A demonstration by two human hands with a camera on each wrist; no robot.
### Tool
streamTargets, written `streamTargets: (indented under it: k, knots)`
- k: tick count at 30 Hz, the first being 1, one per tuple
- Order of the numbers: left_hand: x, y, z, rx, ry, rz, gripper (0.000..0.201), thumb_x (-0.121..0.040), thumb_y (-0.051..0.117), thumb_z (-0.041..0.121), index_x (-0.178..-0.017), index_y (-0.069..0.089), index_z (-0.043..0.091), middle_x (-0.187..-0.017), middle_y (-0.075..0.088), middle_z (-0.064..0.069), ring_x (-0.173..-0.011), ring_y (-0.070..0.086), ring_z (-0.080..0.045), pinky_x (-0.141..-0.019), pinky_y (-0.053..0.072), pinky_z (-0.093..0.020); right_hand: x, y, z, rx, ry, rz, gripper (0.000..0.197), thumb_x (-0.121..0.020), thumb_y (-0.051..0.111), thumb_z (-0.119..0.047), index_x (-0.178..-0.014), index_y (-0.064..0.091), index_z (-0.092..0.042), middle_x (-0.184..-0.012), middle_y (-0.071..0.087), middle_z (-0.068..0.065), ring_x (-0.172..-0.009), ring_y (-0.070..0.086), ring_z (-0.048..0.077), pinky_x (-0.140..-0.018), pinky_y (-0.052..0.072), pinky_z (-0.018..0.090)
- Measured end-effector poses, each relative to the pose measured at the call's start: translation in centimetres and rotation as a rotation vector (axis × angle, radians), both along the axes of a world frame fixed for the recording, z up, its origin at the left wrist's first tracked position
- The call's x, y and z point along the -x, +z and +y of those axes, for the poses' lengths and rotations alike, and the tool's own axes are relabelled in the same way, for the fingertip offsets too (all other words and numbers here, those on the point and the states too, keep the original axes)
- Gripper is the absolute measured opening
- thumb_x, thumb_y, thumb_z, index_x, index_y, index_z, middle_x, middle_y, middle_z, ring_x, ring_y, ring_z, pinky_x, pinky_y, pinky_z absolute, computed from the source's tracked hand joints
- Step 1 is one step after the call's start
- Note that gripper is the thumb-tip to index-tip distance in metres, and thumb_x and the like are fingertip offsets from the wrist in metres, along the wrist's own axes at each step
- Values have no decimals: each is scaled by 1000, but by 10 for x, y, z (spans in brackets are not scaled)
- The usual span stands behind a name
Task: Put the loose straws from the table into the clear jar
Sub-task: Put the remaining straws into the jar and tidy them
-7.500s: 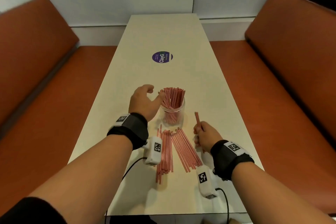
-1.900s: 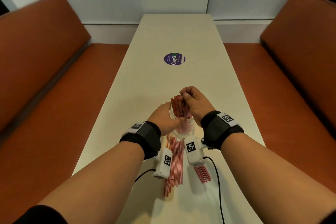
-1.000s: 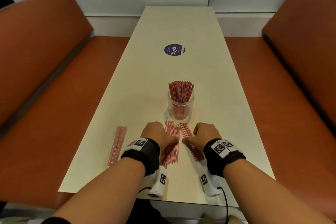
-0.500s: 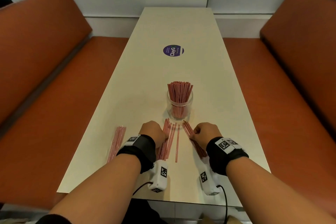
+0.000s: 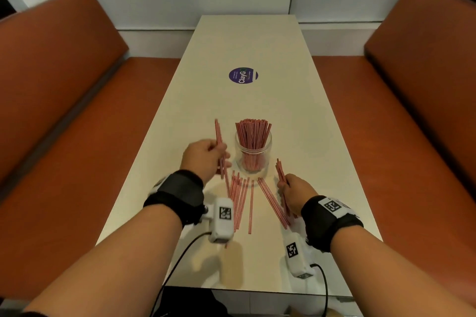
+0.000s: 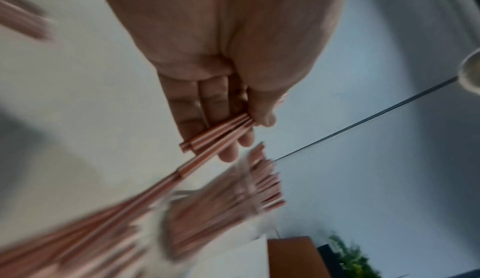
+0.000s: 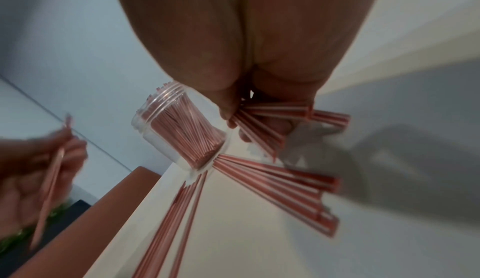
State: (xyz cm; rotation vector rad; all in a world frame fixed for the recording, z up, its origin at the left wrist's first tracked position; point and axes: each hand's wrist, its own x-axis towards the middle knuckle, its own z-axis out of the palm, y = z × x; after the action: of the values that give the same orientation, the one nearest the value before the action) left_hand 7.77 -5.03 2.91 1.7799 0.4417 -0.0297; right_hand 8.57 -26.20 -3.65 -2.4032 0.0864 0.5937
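Head view: evenly lit, moderately bright, soft overhead light; table [image 5: 247, 41] surface shows faint sheen near its front edge and soft grey shadows beneath both wrists. Wide-angle bowing at the frame edges; orange benches [image 5: 77, 116] curve outward. Focus sharp at centre, slightly soft overall. Left wrist view: heavy motion blur across lower half; straws in the clear jar [image 6: 228, 198] smeared; left hand [image 6: 223, 60] comparatively sharp, warmly lit, wall [image 6: 389, 159] pale blue-grey. Right wrist view: right hand [image 7: 246, 46] dim, backlit; broad dark shadow on table at right; loose straws [image 7: 272, 184] streaked toward edges; far hand blurred; strong fisheye stretching.
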Motion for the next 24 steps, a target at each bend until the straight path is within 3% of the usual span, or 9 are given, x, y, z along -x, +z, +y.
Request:
streamTargets:
  k: [3,5,10,14,16,18,21,24]
  knots:
    - [-30,32,-19,103,31,-178,10,-97,53,16,-96,62,12,-87,71,-8,-70,69,-21,-65,59,-34,-1,-1,0,-22,8,16,9,-99,40,-13,-98,47,-8,-85,52,-1,-84,50,20,-66,36,25]
    - [-46,45,-36,116,22,-257,12,-96,53,16,-87,58,21,-86,71,-7,-71,70,-22,-70,60,-36,-1,-4,1,-42,-25,32,12,-100,37,-17,-93,44,-10,-82,52,-2,-84,50,22,-71,36,26]
    - [-66,30,-67,-26,-18,-277,20,-94,56,20,-77,56,31,-83,72,1,-74,71,-18,-81,58,-39,0,-9,0,-68,-81,37,27,-100,33,-21,-74,38,-22,-83,53,0,-82,51,23,-72,38,29]
    - [-69,22,-73,26,53,-264,18,-95,53,17,-81,56,28,-83,72,-2,-71,69,-18,-75,59,-35,-1,-8,0,-80,-82,49,16,-100,33,-21,-90,43,-14,-83,52,1,-82,50,23,-72,38,29]
    - [-70,27,-74,62,80,-306,16,-96,52,15,-84,56,25,-79,70,-1,-67,67,-16,-69,58,-31,-1,-8,1,-84,-80,58,16,-101,33,-20,-88,41,-15,-76,45,-6,-84,49,22,-72,37,29]
    - [-72,30,-73,63,83,-338,18,-96,53,14,-82,54,27,-78,69,-1,-68,68,-15,-69,57,-28,0,-8,1,-86,-78,50,21,-100,32,-19,-80,39,-19,-81,47,-5,-86,50,21,-73,37,28]
    - [-72,24,-74,-34,40,-292,8,-94,55,18,-88,57,23,-82,72,0,-73,69,-14,-73,56,-27,1,-6,1,-91,-71,42,14,-101,32,-18,-91,41,-14,-98,51,1,-86,49,21,-74,38,28]
    - [-69,10,-74,-162,-28,-202,7,-92,58,23,-96,62,19,-91,72,2,-81,66,-14,-74,50,-23,1,-4,0,-91,-58,38,13,-101,31,-18,-98,42,-14,-99,52,1,-86,51,21,-74,38,27]
